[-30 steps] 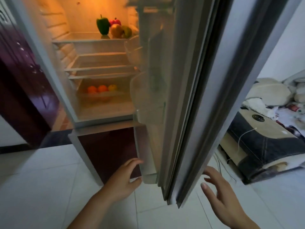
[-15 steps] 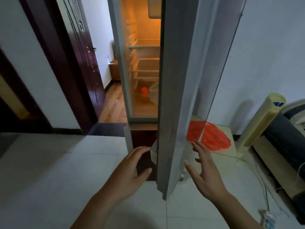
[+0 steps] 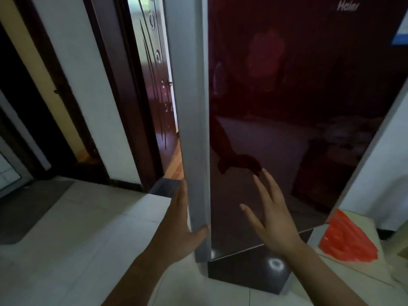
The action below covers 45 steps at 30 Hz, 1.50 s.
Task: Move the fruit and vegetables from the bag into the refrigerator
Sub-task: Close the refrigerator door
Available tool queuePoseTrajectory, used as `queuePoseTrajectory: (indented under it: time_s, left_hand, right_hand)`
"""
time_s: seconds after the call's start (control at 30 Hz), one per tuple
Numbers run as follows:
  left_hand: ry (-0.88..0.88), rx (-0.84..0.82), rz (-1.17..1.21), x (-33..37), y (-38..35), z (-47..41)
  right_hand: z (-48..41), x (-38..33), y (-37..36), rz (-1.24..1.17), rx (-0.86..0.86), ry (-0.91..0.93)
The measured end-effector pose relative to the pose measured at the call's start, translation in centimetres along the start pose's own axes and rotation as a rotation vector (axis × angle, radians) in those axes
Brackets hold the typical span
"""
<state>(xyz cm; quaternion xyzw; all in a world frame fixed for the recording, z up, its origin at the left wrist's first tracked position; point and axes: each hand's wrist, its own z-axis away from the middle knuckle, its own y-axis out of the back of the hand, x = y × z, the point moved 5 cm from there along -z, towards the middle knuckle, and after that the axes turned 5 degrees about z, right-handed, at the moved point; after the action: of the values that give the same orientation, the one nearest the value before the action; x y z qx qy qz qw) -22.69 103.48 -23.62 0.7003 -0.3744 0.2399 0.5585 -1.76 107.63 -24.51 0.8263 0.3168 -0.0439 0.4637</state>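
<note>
Now my left hand point(image 3: 178, 228), fingers straight, presses the refrigerator door point(image 3: 287, 107) edge; right hand point(image 3: 271, 217) splayed at its front, red bag point(image 3: 344, 241) to the door's right.

Home: dark red refrigerator point(image 3: 298, 107), carved wooden door point(image 3: 155, 85), pale tiled floor point(image 3: 66, 228).

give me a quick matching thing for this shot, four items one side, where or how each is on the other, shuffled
1 left hand
2 right hand
3 red bag
4 brand logo

a lower right, on a pale surface
b flat against the fridge door's grey side edge
c top right of the door front
d fingers spread at the dark red glass

Pairs: 1-b, 2-d, 3-a, 4-c
</note>
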Motion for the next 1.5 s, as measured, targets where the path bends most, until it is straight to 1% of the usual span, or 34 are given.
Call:
queuePoseTrajectory:
  time_s: [0.13, 0.23, 0.3, 0.33, 0.43, 0.5, 0.57, 0.67, 0.77, 0.87, 1.07, 1.27, 1.4, 1.5]
  left_hand:
    - [0.002, 0.065, -0.009, -2.1, 0.6, -5.1]
    - [0.070, 0.084, -0.033, -3.9, 0.8, -8.4]
    - [0.108, 0.108, -0.098, -4.7, 0.8, -10.2]
    - [0.089, 0.145, -0.156, -4.6, 0.8, -11.0]
    - [-0.072, 0.289, -0.300, -2.7, 1.3, -13.4]
    - [-0.140, 0.325, -0.370, -1.3, 1.4, -14.9]
    - [-0.217, 0.307, -0.431, -0.3, 1.1, -16.7]
    - [-0.323, 0.212, -0.498, 1.0, -0.1, -19.4]
    - [-0.347, 0.140, -0.535, 1.0, -1.2, -21.3]
    - [-0.339, 0.104, -0.572, 0.4, -2.1, -22.4]
    - [-0.287, 0.038, -0.551, -0.5, -2.8, -23.7]
    - [-0.247, 0.052, -0.579, -1.0, -3.4, -24.1]
    - [-0.223, 0.028, -0.571, -0.4, -3.2, -23.7]
    - [-0.210, 0.033, -0.586, 0.6, -2.8, -22.8]
  right_hand:
    - [-4.1, 1.8, -0.9, 0.050, 0.060, 0.050]
    - [-7.2, 3.5, -1.2, 0.086, 0.069, 0.074]
    - [-9.0, 4.5, -1.3, 0.110, 0.074, 0.083]
    - [-9.7, 5.0, -1.4, 0.121, 0.075, 0.093]
    - [-11.5, 6.2, -1.5, 0.163, 0.066, 0.119]
    - [-12.4, 7.1, -1.5, 0.203, 0.069, 0.108]
    - [-13.2, 8.0, -1.5, 0.239, 0.078, 0.079]
    - [-14.3, 9.0, -1.4, 0.279, 0.068, 0.047]
    - [-15.0, 9.5, -1.6, 0.285, 0.051, 0.046]
    - [-15.5, 9.6, -2.1, 0.280, 0.033, 0.050]
    - [-16.5, 10.0, -2.3, 0.252, 0.003, 0.035]
    - [-16.5, 10.3, -2.2, 0.261, -0.032, 0.055]
    - [-15.7, 10.5, -1.9, 0.254, -0.083, 0.051]
    - [-14.9, 10.1, -1.4, 0.225, -0.164, 0.048]
